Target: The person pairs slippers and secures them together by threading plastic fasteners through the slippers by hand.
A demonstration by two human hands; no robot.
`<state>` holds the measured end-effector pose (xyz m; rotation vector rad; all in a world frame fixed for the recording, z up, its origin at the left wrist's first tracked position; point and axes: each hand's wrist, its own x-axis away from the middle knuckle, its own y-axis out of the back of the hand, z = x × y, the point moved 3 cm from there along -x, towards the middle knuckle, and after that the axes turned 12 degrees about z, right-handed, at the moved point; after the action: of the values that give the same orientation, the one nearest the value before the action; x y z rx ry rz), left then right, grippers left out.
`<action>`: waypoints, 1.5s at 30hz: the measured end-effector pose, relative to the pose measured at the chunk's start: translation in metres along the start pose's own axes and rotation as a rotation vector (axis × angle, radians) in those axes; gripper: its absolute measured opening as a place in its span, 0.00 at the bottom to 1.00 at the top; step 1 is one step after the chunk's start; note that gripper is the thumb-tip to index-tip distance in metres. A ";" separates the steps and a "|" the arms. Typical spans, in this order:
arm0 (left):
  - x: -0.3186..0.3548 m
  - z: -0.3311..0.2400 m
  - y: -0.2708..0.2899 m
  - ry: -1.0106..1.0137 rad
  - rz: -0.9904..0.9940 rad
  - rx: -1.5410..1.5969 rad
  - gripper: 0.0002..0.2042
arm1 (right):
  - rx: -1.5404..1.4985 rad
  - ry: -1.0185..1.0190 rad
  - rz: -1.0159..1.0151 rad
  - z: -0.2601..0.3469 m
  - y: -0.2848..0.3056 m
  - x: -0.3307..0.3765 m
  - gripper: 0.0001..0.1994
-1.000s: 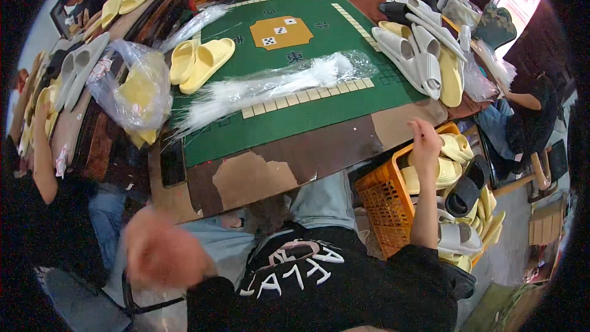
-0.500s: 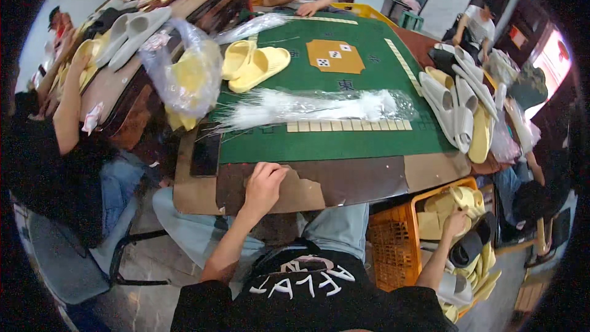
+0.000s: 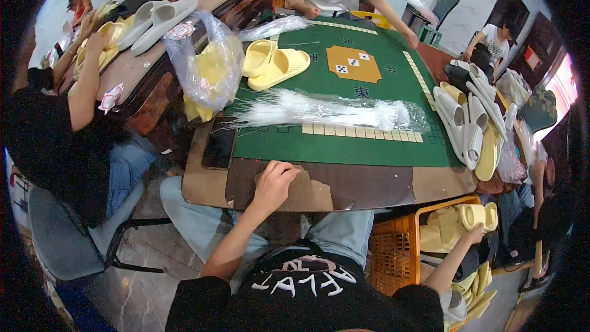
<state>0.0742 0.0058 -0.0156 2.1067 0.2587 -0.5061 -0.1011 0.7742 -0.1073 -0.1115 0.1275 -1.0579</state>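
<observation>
Right hand (image 3: pixel 473 235) is over at the crate (image 3: pixel 396 252), looks clamped on a yellow slipper pair (image 3: pixel 472 216) at the top of the pile. Crate's right beside the seat, probably for an easy reach; that arm's stretched low and out to the side. Left hand (image 3: pixel 276 182) rests at the table (image 3: pixel 369 181) edge, forearm angled inward, fingers curled together, nothing visible in them. White bundle (image 3: pixel 332 110) lies within reach, presumably to be handy.

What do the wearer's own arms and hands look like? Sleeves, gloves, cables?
Left hand and right hand are ungloved; forearms bare, no watch, bracelet or cable visible. Short black sleeves belong to a black T-shirt with white lettering.
</observation>
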 end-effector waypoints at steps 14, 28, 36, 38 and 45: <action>-0.025 -0.052 -0.006 0.166 0.027 0.934 0.25 | -0.086 0.239 1.457 0.152 -0.155 0.373 0.47; -0.025 0.014 0.064 0.425 -0.221 0.832 0.11 | 0.122 -0.028 2.162 0.149 -0.216 0.494 0.35; -0.011 0.034 0.062 0.529 -0.411 0.751 0.09 | 0.219 -0.004 1.991 0.125 -0.217 0.471 0.17; -0.005 0.041 0.082 0.583 -0.470 0.812 0.08 | 0.090 -0.026 1.988 0.125 -0.220 0.452 0.20; 0.001 0.049 0.075 0.516 -0.527 0.703 0.08 | 0.327 0.139 1.825 0.118 -0.224 0.485 0.34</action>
<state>0.0905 -0.0764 0.0163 2.8463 1.0831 -0.3683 -0.0401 0.2452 0.0187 0.3446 0.1208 0.7483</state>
